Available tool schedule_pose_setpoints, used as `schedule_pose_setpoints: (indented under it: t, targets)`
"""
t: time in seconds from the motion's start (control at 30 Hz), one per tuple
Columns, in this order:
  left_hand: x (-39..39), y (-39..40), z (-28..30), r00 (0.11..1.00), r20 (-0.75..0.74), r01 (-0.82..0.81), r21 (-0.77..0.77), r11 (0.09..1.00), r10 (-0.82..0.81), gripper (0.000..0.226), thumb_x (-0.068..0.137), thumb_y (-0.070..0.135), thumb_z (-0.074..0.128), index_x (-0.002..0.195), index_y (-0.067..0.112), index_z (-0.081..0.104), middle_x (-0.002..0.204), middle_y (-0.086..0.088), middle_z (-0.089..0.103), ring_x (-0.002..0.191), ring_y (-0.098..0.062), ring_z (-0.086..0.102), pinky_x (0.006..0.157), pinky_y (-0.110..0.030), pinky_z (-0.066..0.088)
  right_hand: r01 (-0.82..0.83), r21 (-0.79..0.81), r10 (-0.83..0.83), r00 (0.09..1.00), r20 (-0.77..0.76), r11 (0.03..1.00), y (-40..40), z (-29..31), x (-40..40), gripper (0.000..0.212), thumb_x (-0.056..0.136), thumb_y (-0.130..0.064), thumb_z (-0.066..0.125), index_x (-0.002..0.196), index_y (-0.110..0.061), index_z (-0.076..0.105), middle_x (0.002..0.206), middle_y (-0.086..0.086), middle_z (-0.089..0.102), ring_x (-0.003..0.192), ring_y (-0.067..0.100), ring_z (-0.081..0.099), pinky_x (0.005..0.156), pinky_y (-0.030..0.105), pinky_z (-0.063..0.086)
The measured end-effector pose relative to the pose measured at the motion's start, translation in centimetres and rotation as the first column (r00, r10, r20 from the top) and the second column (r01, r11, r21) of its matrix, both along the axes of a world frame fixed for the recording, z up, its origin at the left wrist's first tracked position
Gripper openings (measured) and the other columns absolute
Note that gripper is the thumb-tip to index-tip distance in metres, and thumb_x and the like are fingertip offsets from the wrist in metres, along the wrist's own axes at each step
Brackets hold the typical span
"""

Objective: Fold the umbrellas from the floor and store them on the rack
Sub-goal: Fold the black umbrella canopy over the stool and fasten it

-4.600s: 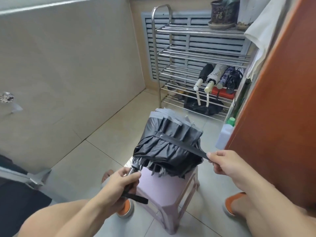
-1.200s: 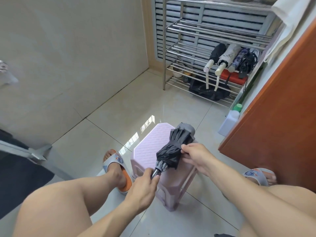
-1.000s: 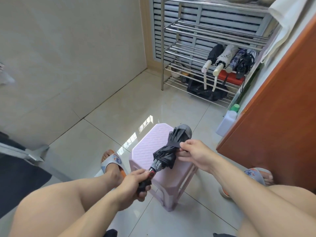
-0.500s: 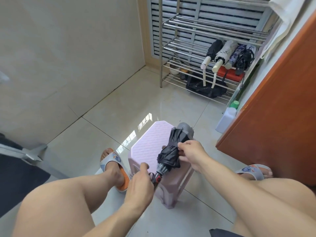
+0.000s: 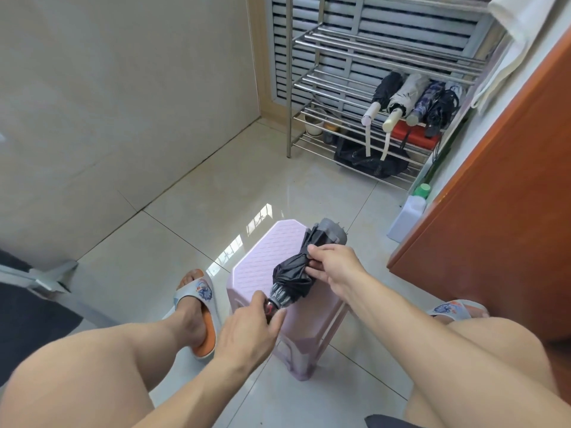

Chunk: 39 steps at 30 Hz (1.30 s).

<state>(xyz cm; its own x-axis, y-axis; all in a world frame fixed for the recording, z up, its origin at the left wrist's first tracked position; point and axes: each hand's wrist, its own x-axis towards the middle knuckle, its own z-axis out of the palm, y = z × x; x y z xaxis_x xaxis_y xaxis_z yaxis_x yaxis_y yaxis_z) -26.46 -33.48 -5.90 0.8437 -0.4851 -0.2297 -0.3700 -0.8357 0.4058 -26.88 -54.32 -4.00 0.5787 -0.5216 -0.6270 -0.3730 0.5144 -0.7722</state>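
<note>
A: Status?
B: Umbrella [image 5: 295, 273] now rolled tight over the stool [image 5: 262, 257]. Right hand [image 5: 335, 267] pinches the canopy, left hand [image 5: 251, 327] grips the handle.
A: Next?
B: Probably strap it, then onto the rack [image 5: 346, 88].

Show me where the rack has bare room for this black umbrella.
On the steel rack, the umbrella shelf's bare left half, between the upright post and the black white-handled umbrella. The two upper shelves show bare bars. Four umbrellas crowd that shelf's right end.
</note>
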Motion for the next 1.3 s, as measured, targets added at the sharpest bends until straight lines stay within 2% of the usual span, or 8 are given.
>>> schedule_pose_setpoints:
  t: [0.17,0.27,0.4,0.53,0.6,0.83,1.07,1.3]
  targets:
    - [1.6,1.2,0.8,0.939,-0.323,-0.153,-0.085,0.985,0.118,0.043,0.097,0.063,0.048,0.085,0.021,0.049,0.078,-0.001,0.061,0.072,-0.027,0.057,0.061,-0.036,0.045,-0.190,0.141,0.164,0.971,0.175,0.972,0.3,0.5,-0.3,0.021,0.097,0.000,0.062,0.077,-0.005,0.061,0.087,0.009,0.065,0.085,0.019,0.062,0.073,0.034,0.060]
    - [1.6,1.3,0.9,0.779,-0.606,-0.340,-0.196,0.920,0.159,0.043,0.096,0.057,0.056,0.081,0.018,0.049,0.065,-0.003,0.045,0.046,-0.019,0.038,0.045,-0.025,0.033,-0.251,0.025,0.249,0.967,0.045,0.968,-0.6,0.7,-0.1,0.017,0.097,-0.002,0.064,0.080,-0.003,0.062,0.090,0.012,0.064,0.086,0.022,0.064,0.069,0.035,0.061]
    - [0.7,1.0,0.6,0.682,-0.713,-0.439,-0.225,0.870,0.159,0.041,0.097,0.055,0.058,0.088,0.016,0.052,0.066,-0.005,0.037,0.045,-0.017,0.027,0.047,-0.024,0.023,-0.251,0.007,0.248,0.954,-0.166,0.968,-1.0,0.3,-0.6,0.008,0.095,-0.011,0.069,0.092,-0.006,0.063,0.087,0.010,0.068,0.077,0.022,0.068,0.063,0.035,0.060]
    - [1.7,1.5,1.8,0.458,-0.879,-0.515,-0.144,0.845,0.129,0.042,0.097,0.058,0.058,0.096,0.016,0.056,0.063,-0.002,0.046,0.045,-0.014,0.031,0.046,-0.019,0.023,-0.215,0.060,0.222,0.960,-0.171,0.975,-0.6,-0.5,-0.7,0.011,0.094,-0.012,0.072,0.099,-0.004,0.067,0.086,0.012,0.068,0.076,0.023,0.068,0.059,0.033,0.060]
    - [1.9,1.9,2.0,0.390,-0.914,-0.517,-0.116,0.848,0.113,0.044,0.096,0.060,0.058,0.100,0.016,0.058,0.062,0.000,0.047,0.047,-0.012,0.032,0.046,-0.018,0.024,-0.192,0.038,0.195,0.971,-0.135,0.981,-0.3,-0.7,-0.6,0.009,0.093,-0.008,0.072,0.097,0.000,0.068,0.085,0.013,0.068,0.073,0.022,0.067,0.059,0.031,0.059]
    - [1.8,1.9,1.1,0.432,-0.893,-0.530,-0.137,0.837,0.127,0.046,0.096,0.060,0.059,0.103,0.015,0.062,0.062,0.000,0.049,0.047,-0.013,0.034,0.049,-0.019,0.023,-0.110,-0.130,0.091,0.985,-0.144,0.985,0.1,-1.3,-0.4,0.010,0.087,-0.003,0.077,0.082,-0.001,0.069,0.080,0.017,0.071,0.067,0.024,0.069,0.060,0.031,0.060]
    - [1.3,1.8,0.6,0.436,-0.892,-0.525,-0.145,0.839,0.118,0.046,0.095,0.062,0.058,0.103,0.017,0.063,0.063,0.000,0.050,0.047,-0.014,0.037,0.049,-0.019,0.025,-0.145,0.013,0.146,0.977,-0.155,0.989,-0.2,-1.7,-0.9,0.014,0.087,-0.009,0.079,0.090,-0.002,0.067,0.083,0.015,0.071,0.070,0.023,0.068,0.059,0.031,0.059]
    - [1.7,2.2,-0.7,0.526,-0.847,-0.425,-0.179,0.887,0.081,0.040,0.096,0.061,0.056,0.093,0.021,0.057,0.066,0.000,0.047,0.048,-0.017,0.037,0.050,-0.022,0.028,-0.245,0.112,0.264,0.940,-0.214,0.963,-0.7,-2.6,-0.9,0.024,0.087,-0.023,0.080,0.096,-0.008,0.063,0.076,0.008,0.068,0.067,0.020,0.066,0.063,0.035,0.060]
